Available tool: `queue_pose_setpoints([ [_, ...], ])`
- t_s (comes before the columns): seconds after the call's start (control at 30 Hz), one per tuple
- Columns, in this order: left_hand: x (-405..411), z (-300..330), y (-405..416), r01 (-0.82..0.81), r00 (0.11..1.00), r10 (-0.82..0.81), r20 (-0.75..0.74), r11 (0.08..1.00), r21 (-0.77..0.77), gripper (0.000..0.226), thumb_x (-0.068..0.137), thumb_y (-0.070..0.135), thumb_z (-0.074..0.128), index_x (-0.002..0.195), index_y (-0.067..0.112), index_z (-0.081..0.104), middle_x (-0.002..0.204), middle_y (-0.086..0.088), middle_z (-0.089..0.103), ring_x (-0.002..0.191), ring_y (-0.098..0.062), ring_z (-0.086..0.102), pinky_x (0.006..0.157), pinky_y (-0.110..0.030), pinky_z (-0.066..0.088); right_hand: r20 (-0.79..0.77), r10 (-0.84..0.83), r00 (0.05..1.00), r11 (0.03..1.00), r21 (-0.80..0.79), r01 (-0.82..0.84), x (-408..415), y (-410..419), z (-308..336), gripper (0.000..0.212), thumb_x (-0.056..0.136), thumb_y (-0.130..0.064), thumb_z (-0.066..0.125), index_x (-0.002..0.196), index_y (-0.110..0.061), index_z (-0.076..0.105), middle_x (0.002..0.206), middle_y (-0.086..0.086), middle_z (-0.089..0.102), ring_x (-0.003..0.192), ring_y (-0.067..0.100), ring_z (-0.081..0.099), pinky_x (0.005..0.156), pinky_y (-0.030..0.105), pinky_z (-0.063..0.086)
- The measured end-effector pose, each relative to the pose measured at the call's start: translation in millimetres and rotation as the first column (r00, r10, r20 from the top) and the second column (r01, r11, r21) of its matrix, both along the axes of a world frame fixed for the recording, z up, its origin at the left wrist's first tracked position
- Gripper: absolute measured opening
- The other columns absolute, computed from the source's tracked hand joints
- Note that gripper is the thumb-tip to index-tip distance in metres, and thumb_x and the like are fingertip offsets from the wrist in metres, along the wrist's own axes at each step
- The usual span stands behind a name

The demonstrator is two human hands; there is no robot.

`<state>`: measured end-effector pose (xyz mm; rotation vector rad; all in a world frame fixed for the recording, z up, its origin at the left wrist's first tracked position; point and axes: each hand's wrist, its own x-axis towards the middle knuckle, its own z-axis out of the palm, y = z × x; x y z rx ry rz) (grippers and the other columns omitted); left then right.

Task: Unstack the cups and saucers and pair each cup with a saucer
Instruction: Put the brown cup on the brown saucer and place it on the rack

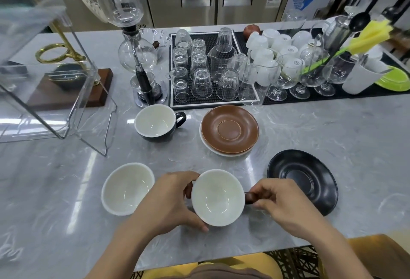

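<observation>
Resting near the counter's front edge, a brown cup (218,197) with a white interior is cradled around its side by the curled left hand (170,201), while its handle is pinched by the right hand (279,199). A black saucer (302,179) lies just right; a white cup (127,188) sits left. Behind are a black cup (156,122) and a brown saucer (229,129) stacked on a white one.

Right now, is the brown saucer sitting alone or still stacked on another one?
Still stacked. The round brown ceramic saucer lies on a white saucer, whose rim shows along its near and left edge.
</observation>
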<state>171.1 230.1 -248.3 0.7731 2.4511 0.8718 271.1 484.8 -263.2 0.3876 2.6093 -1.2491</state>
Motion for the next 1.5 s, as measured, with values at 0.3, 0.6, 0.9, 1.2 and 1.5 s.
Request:
queue_pose_setpoints([
  [0.3, -37.3, 14.9, 17.4, 0.004, 0.990, 0.019, -0.143, 0.988, 0.155, 0.076, 0.029, 0.062, 0.091, 0.099, 0.047, 0.067, 0.079, 0.013, 0.055, 0.072, -0.008, 0.051, 0.058, -0.014, 0.039, -0.222, -0.134, 0.966, 0.990, -0.070, 0.121, -30.2, 16.8, 23.9, 0.028, 0.081, 0.000, 0.073, 0.086, -0.027, 0.078, 0.084, -0.009, 0.078, 0.083, 0.008, 0.073, 0.083, 0.038, 0.059],
  [0.6, -93.7, 15.7, 53.9, -0.028, 0.994, 0.056, -0.090, 0.957, 0.289, 0.087, 0.040, 0.037, 0.095, 0.118, 0.055, 0.060, 0.108, 0.016, 0.063, 0.097, -0.005, 0.058, 0.078, -0.023, 0.053, -0.416, -0.206, 0.886, 0.976, -0.027, 0.214, -88.9, 36.1, 28.2, 0.023, 0.078, 0.004, 0.074, 0.088, -0.017, 0.079, 0.087, -0.004, 0.076, 0.083, 0.010, 0.070, 0.082, 0.029, 0.055],
  [0.9, -130.7, 1.1, 78.9, -0.046, 0.997, 0.060, -0.050, 0.969, 0.242, 0.084, 0.054, 0.022, 0.091, 0.119, 0.057, 0.051, 0.114, 0.020, 0.064, 0.101, -0.003, 0.058, 0.084, -0.023, 0.051, -0.406, -0.255, 0.877, 0.963, -0.027, 0.267, -125.9, 54.6, 12.1, 0.026, 0.078, 0.006, 0.073, 0.088, -0.019, 0.078, 0.084, -0.016, 0.072, 0.080, 0.004, 0.068, 0.077, 0.021, 0.054],
  [1.2, -138.8, -12.9, 87.7, -0.048, 0.998, 0.053, -0.017, 0.973, 0.225, 0.088, 0.055, 0.022, 0.091, 0.131, 0.047, 0.055, 0.120, 0.023, 0.062, 0.107, 0.003, 0.053, 0.081, -0.015, 0.045, -0.381, -0.259, 0.887, 0.964, -0.043, 0.263, -133.9, 62.8, 2.8, 0.026, 0.079, 0.005, 0.072, 0.088, -0.019, 0.077, 0.085, -0.015, 0.072, 0.081, 0.004, 0.067, 0.077, 0.022, 0.056],
  [1.5, -135.9, -12.2, 87.8, -0.046, 0.998, 0.051, -0.023, 0.981, 0.190, 0.089, 0.057, 0.029, 0.092, 0.130, 0.054, 0.048, 0.123, 0.016, 0.060, 0.107, 0.003, 0.052, 0.079, -0.011, 0.044, -0.341, -0.260, 0.903, 0.965, -0.057, 0.256, -130.8, 65.8, -1.5, 0.026, 0.081, 0.003, 0.073, 0.090, -0.020, 0.077, 0.088, -0.012, 0.074, 0.081, 0.003, 0.069, 0.077, 0.018, 0.055],
])
